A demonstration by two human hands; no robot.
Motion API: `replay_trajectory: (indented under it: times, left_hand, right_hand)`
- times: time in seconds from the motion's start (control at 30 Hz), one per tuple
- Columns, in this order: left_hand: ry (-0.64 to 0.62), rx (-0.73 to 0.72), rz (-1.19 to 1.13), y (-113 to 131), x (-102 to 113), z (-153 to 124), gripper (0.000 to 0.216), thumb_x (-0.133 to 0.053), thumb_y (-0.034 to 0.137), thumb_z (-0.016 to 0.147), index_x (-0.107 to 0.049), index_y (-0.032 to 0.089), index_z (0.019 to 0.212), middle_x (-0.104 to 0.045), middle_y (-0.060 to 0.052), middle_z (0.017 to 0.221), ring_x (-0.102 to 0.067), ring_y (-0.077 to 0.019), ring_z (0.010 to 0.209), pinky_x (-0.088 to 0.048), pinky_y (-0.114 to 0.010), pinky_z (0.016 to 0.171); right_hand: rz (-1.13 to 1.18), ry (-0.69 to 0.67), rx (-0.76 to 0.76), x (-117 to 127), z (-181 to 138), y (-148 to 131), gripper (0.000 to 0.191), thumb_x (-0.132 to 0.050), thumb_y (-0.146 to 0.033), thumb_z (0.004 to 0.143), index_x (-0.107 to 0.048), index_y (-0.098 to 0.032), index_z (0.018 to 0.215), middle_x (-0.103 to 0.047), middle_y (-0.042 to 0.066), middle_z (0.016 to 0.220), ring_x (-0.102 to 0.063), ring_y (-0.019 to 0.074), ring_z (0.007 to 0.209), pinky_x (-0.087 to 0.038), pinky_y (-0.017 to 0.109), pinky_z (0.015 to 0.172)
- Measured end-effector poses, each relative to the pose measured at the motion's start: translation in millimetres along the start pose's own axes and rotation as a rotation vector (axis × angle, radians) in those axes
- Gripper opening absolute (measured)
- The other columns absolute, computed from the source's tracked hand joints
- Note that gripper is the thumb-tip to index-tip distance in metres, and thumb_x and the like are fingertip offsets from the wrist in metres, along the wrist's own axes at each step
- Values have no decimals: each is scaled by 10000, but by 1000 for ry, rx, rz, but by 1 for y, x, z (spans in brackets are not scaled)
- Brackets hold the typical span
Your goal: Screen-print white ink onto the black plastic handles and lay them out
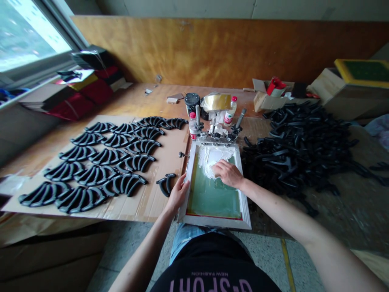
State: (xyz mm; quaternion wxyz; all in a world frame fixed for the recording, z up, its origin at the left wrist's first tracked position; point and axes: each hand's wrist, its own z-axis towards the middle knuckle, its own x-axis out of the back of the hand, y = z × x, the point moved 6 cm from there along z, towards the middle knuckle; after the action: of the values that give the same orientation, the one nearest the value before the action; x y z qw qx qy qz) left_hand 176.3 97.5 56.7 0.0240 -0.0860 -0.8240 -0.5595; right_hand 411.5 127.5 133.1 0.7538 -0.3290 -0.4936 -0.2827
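A silkscreen frame (pixel 214 221) with green mesh lies in front of me, hinged to a metal clamp (pixel 217 138) at its far end. Thick white ink (pixel 206 156) is smeared over the mesh's far part. My left hand (pixel 180 190) grips the frame's left edge, thumb on top. Over the mesh, at the edge of the ink, my right hand (pixel 228 173) is closed with fingers together; whatever it holds is hidden. Just left of my left hand, a pair of black curved plastic handles (pixel 166 183) rests on cardboard.
Rows of black handles (pixel 94 174) cover the cardboard sheet (pixel 146 207) at left. A large heap of black handles (pixel 304 146) lies at right. Behind the clamp stand red-capped bottles (pixel 230 111), a black tub (pixel 192 102) and a tape roll (pixel 217 102). Cardboard boxes (pixel 331 89) stand back right.
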Motion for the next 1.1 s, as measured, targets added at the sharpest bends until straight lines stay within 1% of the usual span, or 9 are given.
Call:
replay_trajectory:
  times: [0.1, 0.2, 0.37, 0.5, 0.6, 0.73, 0.87, 1.03, 1.1]
  left_hand:
    - [-16, 4, -19, 3, 0, -2, 744, -608, 550, 796, -455, 174, 1419, -697, -49, 852, -653, -184, 740, -509, -280, 693]
    - [-19, 13, -20, 14, 2, -7, 755, -630, 547, 780, -460, 180, 1418, -697, -44, 845, -651, -184, 734, -504, -270, 662]
    - [0, -72, 1, 62, 18, -22, 618, -607, 570, 798, -586, 224, 1310, -692, -61, 1117, -639, -214, 955, -507, -269, 773]
    - [23, -201, -52, 110, 21, -21, 537, -483, 649, 840, -681, 221, 1097, -688, -42, 1089, -632, -222, 949, -516, -290, 770]
    - [18, -380, -256, 153, 11, -11, 511, -549, 630, 802, -637, 215, 1087, -678, -47, 1045, -638, -213, 930, -526, -300, 770]
    - [-18, -390, -423, 184, -8, 5, 498, -530, 595, 826, -598, 184, 1100, -675, -67, 962, -651, -199, 904, -530, -284, 695]
    - [105, -266, -486, 151, -23, 4, 548, -500, 615, 849, -536, 201, 1206, -693, -69, 947, -656, -149, 787, -502, -225, 605]
    - [-173, 213, -407, 42, -76, -26, 578, -575, 643, 796, -578, 173, 1133, -720, -119, 972, -697, -207, 790, -520, -265, 561]
    - [-127, 269, -412, 10, -71, -35, 517, -601, 632, 776, -598, 165, 998, -717, -91, 855, -702, -211, 756, -506, -261, 544]
  right_hand:
    - [54, -40, 63, -3, -5, -7, 182, -551, -105, 857, -679, -190, 953, -659, 59, 922, -553, 207, 946, -435, 288, 784]
    - [88, -6, -64, 12, 17, 9, 196, -623, -234, 870, -678, -237, 1059, -679, 37, 965, -590, 202, 940, -454, 289, 784]
    - [46, 114, -409, 46, 59, 76, 595, -682, -311, 835, -492, -313, 1399, -680, 38, 1102, -635, 215, 914, -478, 314, 817]
    - [64, 311, -701, 67, 22, 141, 370, -575, -281, 895, -613, -195, 1253, -719, 49, 915, -649, 194, 768, -501, 290, 722]
    - [85, 328, -835, 52, -22, 156, 279, -496, -254, 909, -678, -87, 1039, -703, 27, 756, -613, 149, 660, -508, 240, 632]
    - [145, 170, -626, 0, -39, 112, 339, -646, -311, 830, -666, -102, 1096, -713, 28, 875, -626, 140, 787, -523, 249, 741]
    - [72, 29, -420, -28, -28, 51, 312, -734, -270, 799, -685, -229, 1104, -677, 62, 992, -593, 226, 1001, -469, 373, 906]
    - [38, 93, -254, -17, -16, -32, 146, -594, -283, 913, -695, -225, 999, -620, 69, 897, -555, 217, 919, -449, 336, 842]
    - [80, 48, -85, -19, -18, -60, 158, -564, -289, 933, -689, -242, 1018, -624, 57, 888, -559, 204, 892, -444, 323, 818]
